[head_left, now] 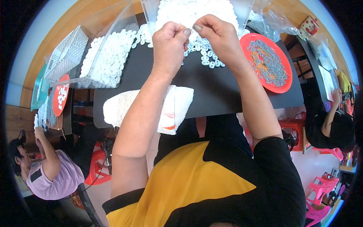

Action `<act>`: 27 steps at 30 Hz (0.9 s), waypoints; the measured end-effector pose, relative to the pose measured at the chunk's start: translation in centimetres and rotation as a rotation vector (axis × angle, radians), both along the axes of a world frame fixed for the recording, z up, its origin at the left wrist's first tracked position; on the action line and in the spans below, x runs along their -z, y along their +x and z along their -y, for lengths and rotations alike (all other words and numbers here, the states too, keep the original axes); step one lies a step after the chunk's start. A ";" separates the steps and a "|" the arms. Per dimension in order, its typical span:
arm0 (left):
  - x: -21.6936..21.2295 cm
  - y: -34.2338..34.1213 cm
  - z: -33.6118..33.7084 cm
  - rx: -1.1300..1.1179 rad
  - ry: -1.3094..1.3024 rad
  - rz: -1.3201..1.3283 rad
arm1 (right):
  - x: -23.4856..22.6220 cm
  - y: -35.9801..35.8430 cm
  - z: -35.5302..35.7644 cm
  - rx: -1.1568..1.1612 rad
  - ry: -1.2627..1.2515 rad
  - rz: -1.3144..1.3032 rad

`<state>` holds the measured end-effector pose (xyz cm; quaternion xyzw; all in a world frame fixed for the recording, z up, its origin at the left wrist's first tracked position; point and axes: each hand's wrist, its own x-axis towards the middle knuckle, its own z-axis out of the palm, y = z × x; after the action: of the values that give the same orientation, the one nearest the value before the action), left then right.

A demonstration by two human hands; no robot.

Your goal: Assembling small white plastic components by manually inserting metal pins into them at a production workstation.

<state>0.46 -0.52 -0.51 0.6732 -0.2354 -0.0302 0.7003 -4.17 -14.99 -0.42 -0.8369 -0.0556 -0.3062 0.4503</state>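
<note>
White plastic makes up the small glossy oval pieces strewn before the person, many showing little openings; they are too many to count. They lie loose on the smooth black tabletop, just beyond and below the two bare hands. The left hand is curled, thumb pressed toward the bent forefinger; the right hand makes a similar pinch, its fingertips just beside the left's. Whether either grips a piece cannot be told, since anything between the fingertips is too small to make out.

Two clear, hard-walled bins hold heaps of the same ovals: a front bin behind the hands and a left bin at the table's left side. To the right, one round red plate of smooth plastic carries a tangled layer of thin grey metal pins, likewise uncountable. One folded white towel, nubbly and marked orange-red, lies at the near edge, partly under the left forearm.

Farther left are one perforated white basket, one teal basket and a second red plate bearing white bits. Two co-workers sit at the sides, one left, one right.
</note>
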 end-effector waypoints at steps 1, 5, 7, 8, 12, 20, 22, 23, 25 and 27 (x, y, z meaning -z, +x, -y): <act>0.0 0.0 0.0 0.001 0.001 -0.002 | 0.0 -0.1 0.0 0.001 0.001 -0.002; -0.1 -0.1 0.1 0.003 -0.010 -0.042 | 0.1 -0.1 -0.4 0.038 -0.023 0.004; 0.0 -0.1 0.2 0.006 -0.022 -0.064 | 0.2 0.0 -0.7 0.054 -0.028 0.000; 0.1 -0.1 0.3 -0.009 -0.029 -0.075 | 0.5 0.1 -1.0 0.059 -0.014 0.019; 0.9 0.1 0.7 -0.030 -0.091 -0.023 | 0.9 0.4 -1.5 0.078 -0.022 0.071; 0.2 0.0 0.2 0.007 -0.105 -0.144 | 1.4 1.1 -0.5 0.006 0.149 0.017; 0.1 0.1 0.1 0.018 -0.137 -0.196 | 1.4 1.2 0.4 0.001 0.228 0.001; 0.1 0.2 0.0 0.019 -0.172 -0.219 | 1.4 1.2 0.6 0.001 0.226 0.001; 0.2 0.4 -0.1 0.020 -0.210 -0.243 | 1.3 1.2 0.7 -0.020 0.285 -0.013; 0.4 0.5 -0.1 0.041 -0.253 -0.257 | 1.2 1.1 0.6 -0.045 0.314 -0.021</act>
<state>0.99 -0.39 -0.87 0.5654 -0.1596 -0.1005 0.8030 -3.04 -15.61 -1.59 -0.7579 -0.0208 -0.2922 0.5829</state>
